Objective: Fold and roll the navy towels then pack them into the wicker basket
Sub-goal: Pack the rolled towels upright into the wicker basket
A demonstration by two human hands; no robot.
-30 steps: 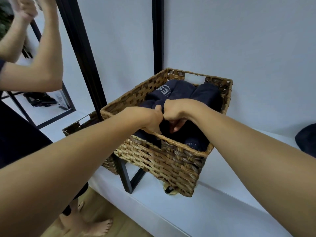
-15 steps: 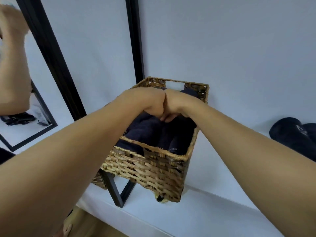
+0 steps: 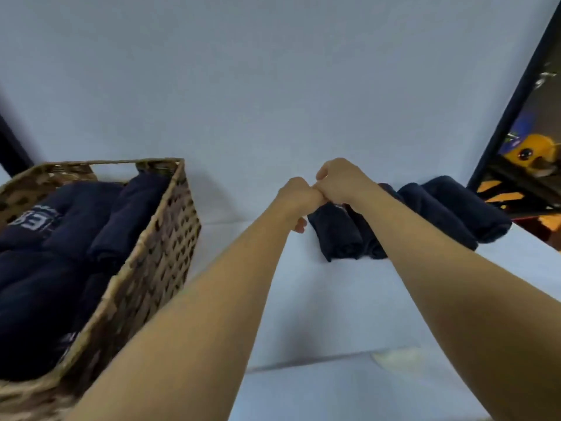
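Observation:
The wicker basket [image 3: 165, 238] stands at the left and holds several rolled navy towels [image 3: 121, 220], one with white lettering. To the right, several more rolled navy towels [image 3: 337, 235] lie side by side on the white surface, the farthest roll [image 3: 467, 205] by the mirror. My left hand [image 3: 296, 196] and my right hand [image 3: 338, 179] are closed fists touching knuckle to knuckle, over the far end of the leftmost roll. I cannot tell whether they touch it. My right forearm hides part of the middle rolls.
The white surface [image 3: 334, 299] runs along a pale wall, with a step edge near the front. A black-framed mirror [image 3: 516, 95] leans at the right and shows a yellow toy [image 3: 531, 150]. A small pale object [image 3: 394, 358] lies near the front edge.
Both fists, still pressed together, have left the basket and moved right to the rolled towels on the surface. My view has swung right, so the basket now sits at the left.

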